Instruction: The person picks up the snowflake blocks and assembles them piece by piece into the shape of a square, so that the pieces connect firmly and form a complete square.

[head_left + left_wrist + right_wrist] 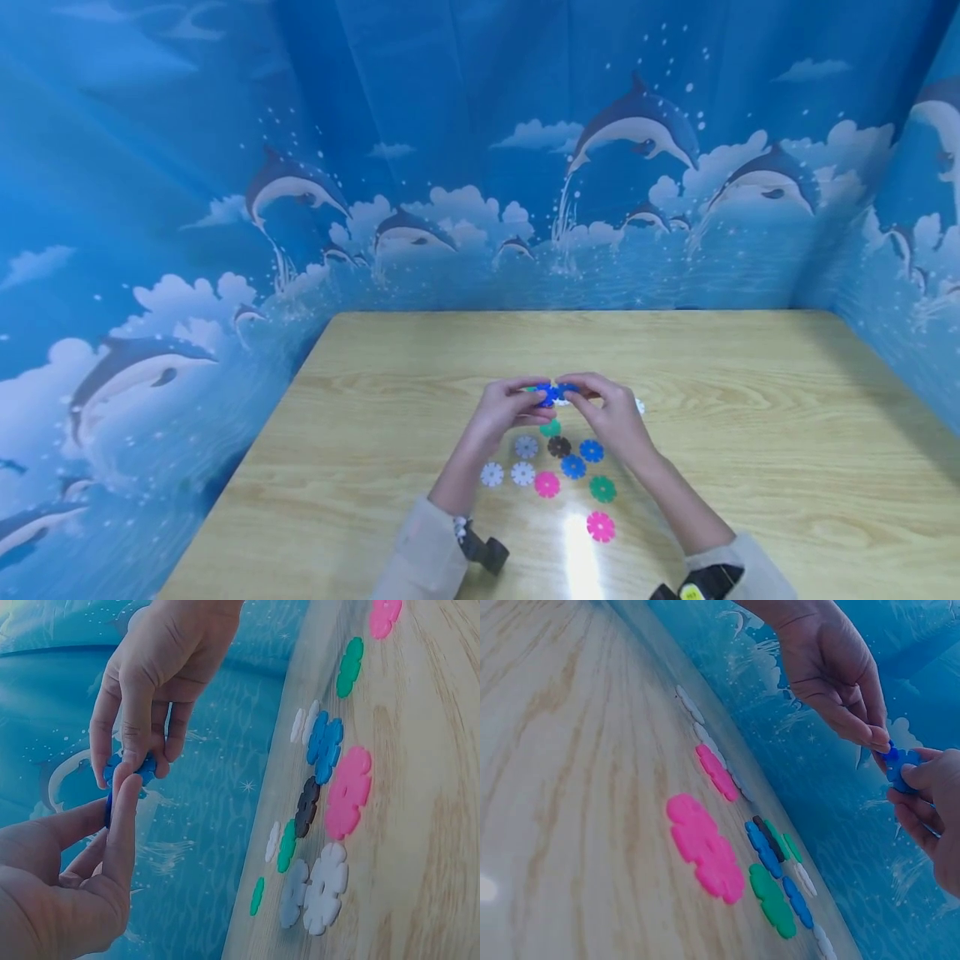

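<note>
Both hands meet above the table's far half. My left hand (501, 410) pinches a dark blue notched plastic disc (544, 395) between thumb and fingers. Just beside it, my right hand (611, 417) pinches a lighter blue notched disc (901, 774). The two discs touch or overlap at their edges; fingertips cover part of both, so I cannot tell whether their notches are joined. In the left wrist view the dark blue disc is seen almost edge-on, with the lighter one behind the fingertips.
On the wooden table (360, 467) lie several loose notched discs: pink (547, 484), green (602, 489), blue (573, 467), dark brown (558, 447), white (522, 474) and a nearer pink disc (601, 527). A dolphin-printed blue curtain (450, 167) surrounds the table's far and side edges.
</note>
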Tool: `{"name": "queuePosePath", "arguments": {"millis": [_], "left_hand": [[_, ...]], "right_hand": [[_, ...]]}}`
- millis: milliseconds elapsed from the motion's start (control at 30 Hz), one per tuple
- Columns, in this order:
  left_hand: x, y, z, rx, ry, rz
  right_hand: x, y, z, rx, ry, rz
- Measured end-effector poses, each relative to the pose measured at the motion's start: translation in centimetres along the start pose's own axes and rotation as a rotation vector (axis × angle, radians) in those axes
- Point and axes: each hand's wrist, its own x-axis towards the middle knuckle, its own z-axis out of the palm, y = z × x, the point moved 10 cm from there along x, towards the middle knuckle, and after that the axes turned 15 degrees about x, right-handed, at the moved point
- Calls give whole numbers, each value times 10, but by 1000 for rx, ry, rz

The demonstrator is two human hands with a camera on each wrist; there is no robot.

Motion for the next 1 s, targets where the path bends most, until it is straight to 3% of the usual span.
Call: {"name": "queuePosePath", "arguments": {"millis": [333,600,833,1000], "left_hand": [[-1,0,4,-32,-21,-1],[-1,-3,7,-42,-3,-27],[-2,-6,4,-16,18,-53],[0,-5,4,-3,-9,-48]], "right_hand": [[-4,0,-4,53,54,-50],[-7,5,-4,117,84,-10],[-8,-15,2,128,71,-23],[-6,4,2,93,40,30]]}}
